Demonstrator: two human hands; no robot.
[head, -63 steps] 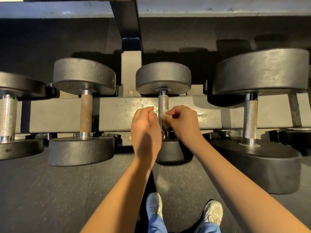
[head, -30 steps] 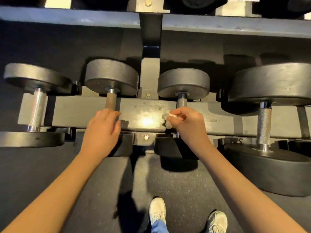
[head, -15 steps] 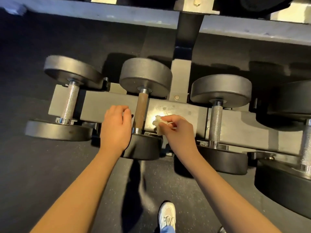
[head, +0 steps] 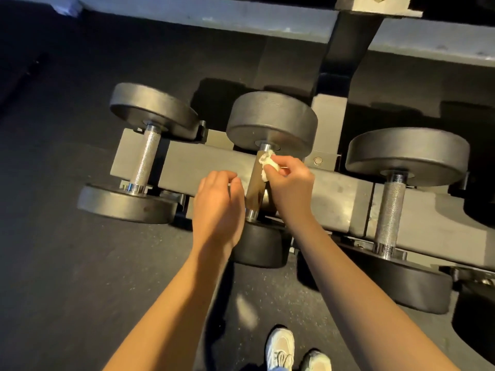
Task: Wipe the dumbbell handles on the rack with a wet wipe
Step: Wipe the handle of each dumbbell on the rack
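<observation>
On the lower tier of the rack point(head: 334, 199), three dumbbells lay side by side across a grey rail, each with one head at the far side and one at the near side. The left dumbbell point(head: 144, 159), with a bright knurled handle, sat at nine o'clock from the middle dumbbell point(head: 270, 121); the right dumbbell point(head: 389, 210), also knurled and larger, sat at three o'clock. A dark upright post point(head: 345, 49) rose at one o'clock, meeting an upper shelf point(head: 214, 17) that ran across twelve o'clock. Dark speckled floor point(head: 80, 263) filled the left, and pale shoes point(head: 280, 349) showed at six o'clock. Both forearms crossed the near head of the middle dumbbell, hiding much of it.

The brownish handle point(head: 254, 191) of the middle dumbbell stood between the two hands. The right hand point(head: 292, 186), at three o'clock of that handle, pinched a crumpled white wet wipe point(head: 267, 164) in curled fingertips and pressed it against the handle's far end, just below the far head. The left hand point(head: 217, 207), at nine o'clock, had its fingers loosely curled with nothing seen in them; whether it touched the handle could not be told.
</observation>
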